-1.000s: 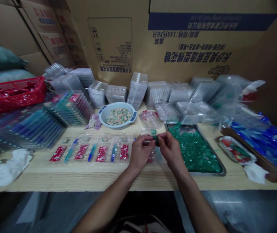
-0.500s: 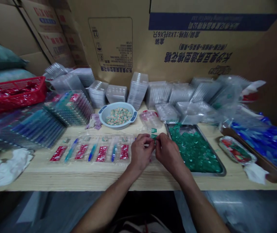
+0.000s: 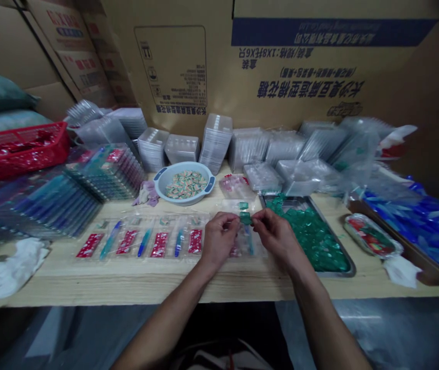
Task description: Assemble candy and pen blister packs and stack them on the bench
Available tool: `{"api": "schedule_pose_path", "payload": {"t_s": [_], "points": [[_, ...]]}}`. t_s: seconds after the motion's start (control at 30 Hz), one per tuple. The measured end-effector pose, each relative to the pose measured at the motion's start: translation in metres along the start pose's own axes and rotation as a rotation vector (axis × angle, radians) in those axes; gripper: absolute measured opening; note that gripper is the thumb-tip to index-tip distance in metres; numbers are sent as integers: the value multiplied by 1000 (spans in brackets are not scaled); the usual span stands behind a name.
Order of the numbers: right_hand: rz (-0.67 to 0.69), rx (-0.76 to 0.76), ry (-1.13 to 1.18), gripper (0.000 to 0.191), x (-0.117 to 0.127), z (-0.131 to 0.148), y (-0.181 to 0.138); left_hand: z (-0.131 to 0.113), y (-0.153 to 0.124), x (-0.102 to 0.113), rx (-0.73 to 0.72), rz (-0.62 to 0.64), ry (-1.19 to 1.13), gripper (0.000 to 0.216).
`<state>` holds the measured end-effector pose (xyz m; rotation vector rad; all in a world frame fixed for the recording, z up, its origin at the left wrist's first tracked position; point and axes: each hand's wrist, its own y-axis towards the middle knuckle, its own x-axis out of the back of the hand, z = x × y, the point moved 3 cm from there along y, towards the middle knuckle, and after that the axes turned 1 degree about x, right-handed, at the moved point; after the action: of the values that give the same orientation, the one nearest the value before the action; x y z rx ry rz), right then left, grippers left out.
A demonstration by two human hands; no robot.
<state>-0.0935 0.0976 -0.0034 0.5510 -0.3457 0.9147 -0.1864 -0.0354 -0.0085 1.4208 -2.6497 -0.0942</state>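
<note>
Large tan cardboard cartons (image 3: pixel 300 67) with blue printing are stacked behind a pale wooden workbench (image 3: pixel 127 280). Stacks of clear plastic blister trays (image 3: pixel 215 139) are lined along the back of the bench. A shallow brown tray (image 3: pixel 404 267) heaped with glossy blue packets is placed at far right, and a red plastic basket (image 3: pixel 19 151) is placed at far left. A rectangular stainless steel tray (image 3: pixel 330 252) filled with small green packets is set just right of the 2 hands. A round pale blue bowl (image 3: pixel 157 187) of small multicoloured pieces is set behind a row of flat clear plastic sleeves (image 3: pixel 138 241) holding red sachets and slim blue items. The left hand (image 3: pixel 219 239) and right hand (image 3: pixel 277 239) are held close together over the bench, fingers pressed inward. A small green packet (image 3: pixel 245 218) is pinched between both sets of fingertips, just above a clear sleeve.
</note>
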Motion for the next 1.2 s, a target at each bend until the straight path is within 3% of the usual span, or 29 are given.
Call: {"api": "schedule_pose_path", "payload": {"t_s": [0.13,0.3,0.43,0.57,0.8,1.03,1.2], "points": [[-69,12,-71,11,3,6,-3,-3,-2,-4,106,22,-109,18],[-172,89,-367,10,10,11,-4,-4,-5,-2,281,-20,-231,29],[-192,155,-701,13,11,10,-4,-8,-8,-1,273,9,-256,46],[-187,201,-881,15,3,15,-8,-11,-11,-3,255,-4,-274,49],[-193,232,-878,15,-16,26,-18,-11,-12,-11,230,-24,-241,52],[-290,146,-885,16,-7,18,-9,-10,-19,-14,179,-21,-199,54],[-267,199,-866,16,-13,18,-7,-6,-22,-16,103,-11,-143,56]]}}
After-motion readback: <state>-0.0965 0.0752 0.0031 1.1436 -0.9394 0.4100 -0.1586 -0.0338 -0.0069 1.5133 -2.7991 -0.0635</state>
